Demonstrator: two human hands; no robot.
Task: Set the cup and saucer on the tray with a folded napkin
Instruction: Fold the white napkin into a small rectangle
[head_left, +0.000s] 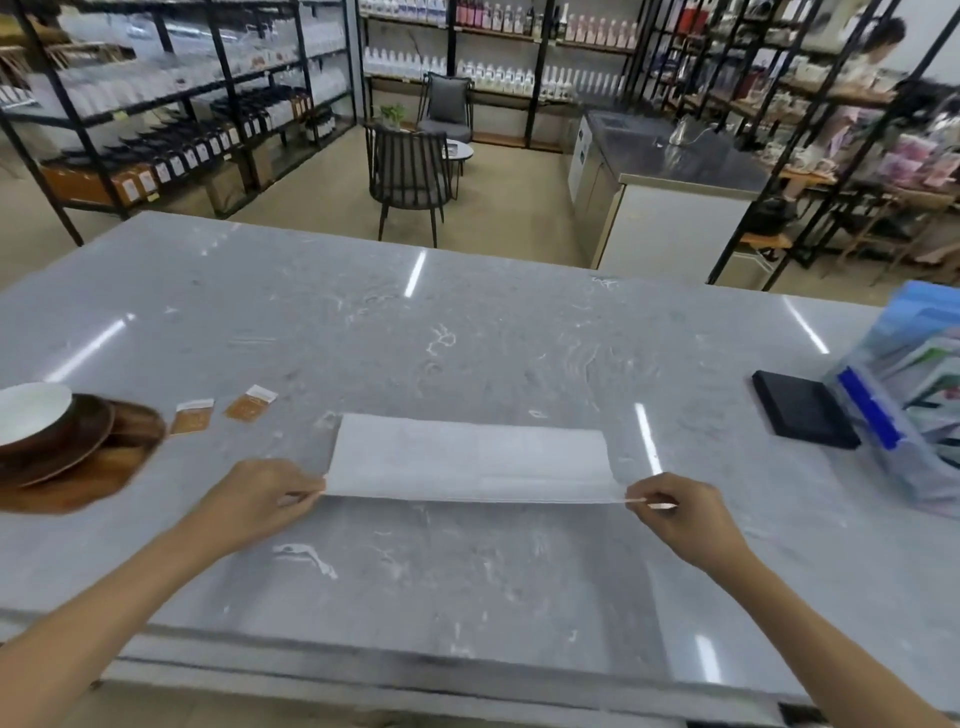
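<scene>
A white napkin lies folded into a long strip on the grey marble counter. My left hand pinches its near left corner. My right hand pinches its near right corner, so the near edge is stretched between them. At the far left a wooden tray holds a brown wooden saucer with a white dish on top. No cup shows clearly.
Two small orange packets lie between the tray and the napkin. A black flat box and a clear bin of packages stand at the right. Beyond the counter are a chair and shelves.
</scene>
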